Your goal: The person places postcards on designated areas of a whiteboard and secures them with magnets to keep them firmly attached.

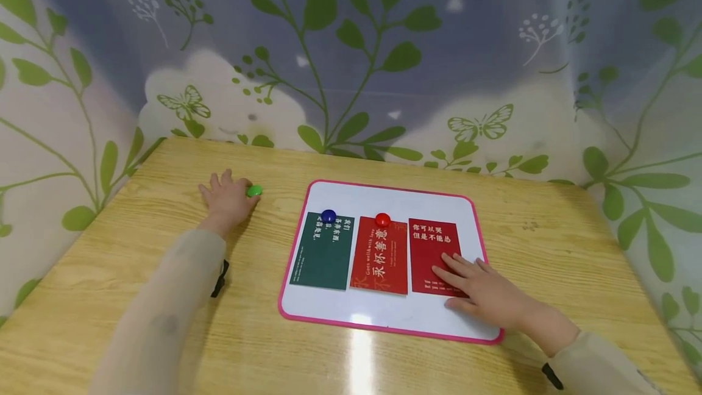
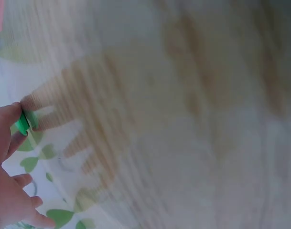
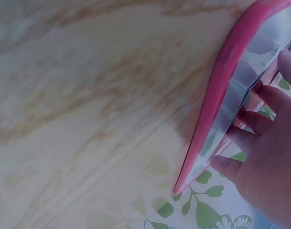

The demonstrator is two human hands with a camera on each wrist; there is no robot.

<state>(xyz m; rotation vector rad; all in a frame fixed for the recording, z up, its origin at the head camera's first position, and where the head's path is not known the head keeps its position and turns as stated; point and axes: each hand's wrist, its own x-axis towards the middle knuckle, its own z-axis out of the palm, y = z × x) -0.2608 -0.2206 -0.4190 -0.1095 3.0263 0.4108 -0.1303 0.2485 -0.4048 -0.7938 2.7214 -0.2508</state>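
Out on the table to the left of the whiteboard, my left hand pinches a round green magnet between thumb and index finger. The left wrist view also has this green magnet at the fingertips. My right hand rests with spread, straight fingers on the lower right of a dark red card, covering that corner. A pink-rimmed whiteboard lies under the card. Beside it, a red magnet sits on the top of an orange-red card, and a blue magnet on a green card.
The whiteboard lies flat on a light wooden table. Behind the table and at both sides stand walls covered in leaf and butterfly patterns. A dark band is on the left wrist.
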